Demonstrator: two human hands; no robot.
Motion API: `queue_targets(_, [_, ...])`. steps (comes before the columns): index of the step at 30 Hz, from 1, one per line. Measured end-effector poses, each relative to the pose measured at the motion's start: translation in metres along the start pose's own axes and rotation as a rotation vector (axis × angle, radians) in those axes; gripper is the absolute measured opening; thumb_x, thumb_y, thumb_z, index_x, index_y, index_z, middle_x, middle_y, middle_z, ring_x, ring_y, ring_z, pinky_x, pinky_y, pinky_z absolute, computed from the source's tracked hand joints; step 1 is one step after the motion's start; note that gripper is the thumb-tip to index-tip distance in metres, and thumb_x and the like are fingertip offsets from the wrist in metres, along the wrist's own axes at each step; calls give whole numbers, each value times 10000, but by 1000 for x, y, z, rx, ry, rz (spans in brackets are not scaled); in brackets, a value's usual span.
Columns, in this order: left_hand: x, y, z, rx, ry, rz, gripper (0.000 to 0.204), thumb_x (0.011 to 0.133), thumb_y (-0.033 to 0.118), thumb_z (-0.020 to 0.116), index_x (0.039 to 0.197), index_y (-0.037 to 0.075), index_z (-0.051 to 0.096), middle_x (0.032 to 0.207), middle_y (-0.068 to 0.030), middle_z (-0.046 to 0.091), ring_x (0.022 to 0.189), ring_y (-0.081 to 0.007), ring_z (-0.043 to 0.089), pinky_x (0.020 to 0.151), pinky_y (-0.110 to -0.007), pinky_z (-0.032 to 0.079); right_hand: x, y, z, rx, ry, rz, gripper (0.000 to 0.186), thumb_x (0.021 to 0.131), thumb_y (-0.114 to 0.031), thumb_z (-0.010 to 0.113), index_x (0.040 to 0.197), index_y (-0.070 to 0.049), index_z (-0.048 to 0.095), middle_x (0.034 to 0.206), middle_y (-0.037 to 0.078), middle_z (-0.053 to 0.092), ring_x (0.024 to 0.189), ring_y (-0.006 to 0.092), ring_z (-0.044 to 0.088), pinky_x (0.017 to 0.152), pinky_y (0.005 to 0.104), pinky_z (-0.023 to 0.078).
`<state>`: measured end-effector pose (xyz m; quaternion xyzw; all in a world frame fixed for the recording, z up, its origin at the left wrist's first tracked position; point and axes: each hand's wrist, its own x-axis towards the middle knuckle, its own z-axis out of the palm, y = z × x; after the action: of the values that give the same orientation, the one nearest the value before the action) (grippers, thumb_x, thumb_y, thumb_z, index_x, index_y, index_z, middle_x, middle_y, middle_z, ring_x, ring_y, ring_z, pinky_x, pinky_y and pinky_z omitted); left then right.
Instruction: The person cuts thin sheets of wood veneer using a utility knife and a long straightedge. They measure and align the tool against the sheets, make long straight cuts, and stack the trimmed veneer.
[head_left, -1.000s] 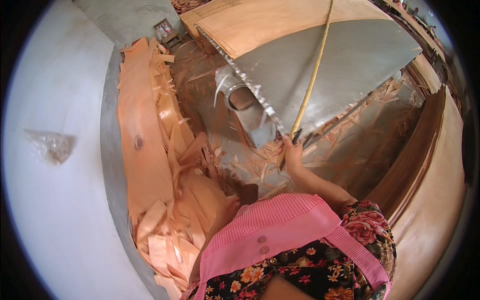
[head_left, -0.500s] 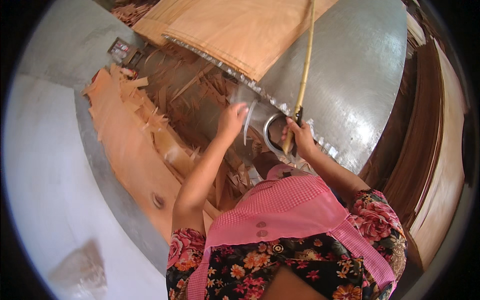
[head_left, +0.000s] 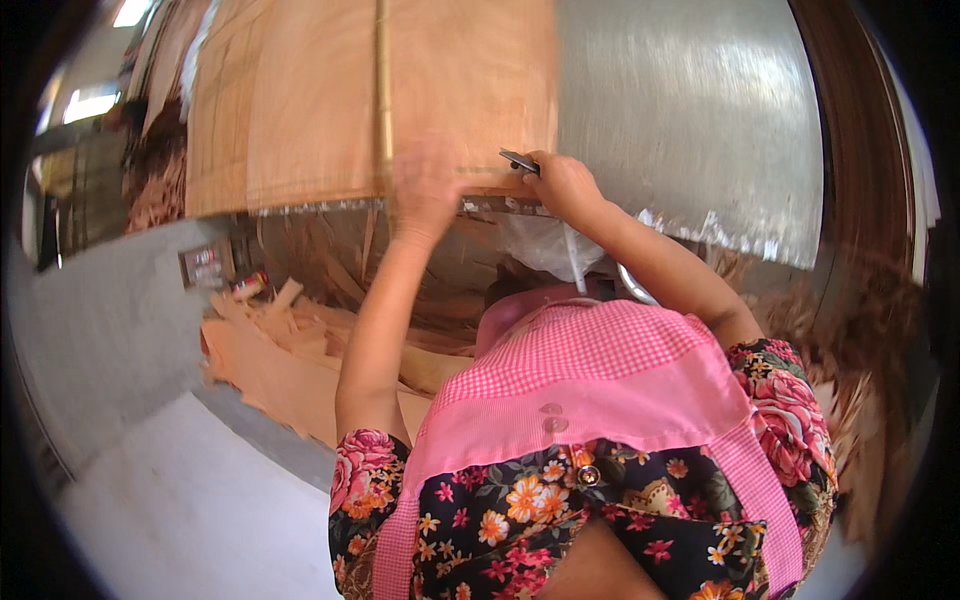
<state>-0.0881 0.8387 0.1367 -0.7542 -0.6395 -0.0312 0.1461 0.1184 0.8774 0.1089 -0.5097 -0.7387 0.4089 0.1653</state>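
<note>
Thin tan wood veneer sheets [head_left: 320,110] lie on a grey metal-topped table [head_left: 690,120]. A long pale stick [head_left: 384,90] runs away from me across the veneer. My left hand [head_left: 428,185] is by the stick's near end, over the front edge of the sheets. Motion blurs its fingers, so its grip on the stick or sheet cannot be made out. My right hand [head_left: 566,186] is closed on a small dark knife [head_left: 519,161] above the sheets' near right corner. The knife points left.
Torn veneer scraps [head_left: 290,340] heap below the table's ragged front edge. A clear plastic bag [head_left: 550,245] hangs there, with a white strip [head_left: 574,258] by it. Stacked dark sheets [head_left: 860,110] stand at the right. A small red can [head_left: 250,285] sits among scraps at the left.
My view has swung towards the table. Both hands have moved up to the veneer's front edge. The stick, earlier held in my right hand with the knife, now lies across the veneer beside my left hand.
</note>
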Motion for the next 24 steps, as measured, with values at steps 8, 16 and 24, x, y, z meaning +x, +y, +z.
queue_targets(8, [22,4,52,-579,-135,261,554,622,388,687,1104,156,542,1207,5,460,1107,-205,395,879,-424,317,4,5,19,768,181,554,155,798,-111,529,909,-9,563,665,66,581,587,159,565,499,284,428])
queue_targets(16, [38,9,66,-849,-94,343,311,696,210,630,988,106,594,1147,-51,523,1063,-254,459,899,-376,338,0,-9,32,466,454,617,253,783,-225,596,906,-6,564,681,86,592,606,179,573,559,301,444])
queue_targets(24, [-107,-89,85,-1415,44,-839,212,798,191,597,906,32,508,955,-90,545,898,-190,509,742,-322,405,4,-2,53,-275,628,709,286,650,-300,669,779,-60,580,793,143,610,794,335,577,681,396,444])
